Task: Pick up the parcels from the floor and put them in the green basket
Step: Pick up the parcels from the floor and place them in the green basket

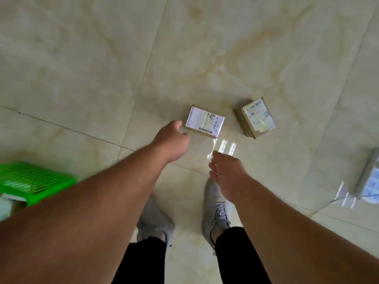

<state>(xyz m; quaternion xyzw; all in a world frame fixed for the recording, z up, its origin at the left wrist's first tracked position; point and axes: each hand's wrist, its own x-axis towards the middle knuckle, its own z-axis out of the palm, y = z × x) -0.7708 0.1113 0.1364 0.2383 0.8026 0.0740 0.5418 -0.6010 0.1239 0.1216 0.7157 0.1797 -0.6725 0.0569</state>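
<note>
Two small cardboard parcels with white shipping labels lie on the tiled floor: one parcel [204, 121] straight ahead, a second parcel [255, 117] just to its right. My left hand [173, 141] reaches down beside the first parcel's near left corner, fingers curled, holding nothing. My right hand [226, 172] hangs lower and nearer, fingers loosely apart and empty. The green basket [34, 182] stands on the floor at the left edge, partly hidden by my left forearm; something white lies inside it.
A third labelled parcel [371, 179] lies at the right edge, blurred. My two grey shoes [215, 210] stand on the glossy beige tiles just below the hands. Bare floor stretches ahead and to both sides.
</note>
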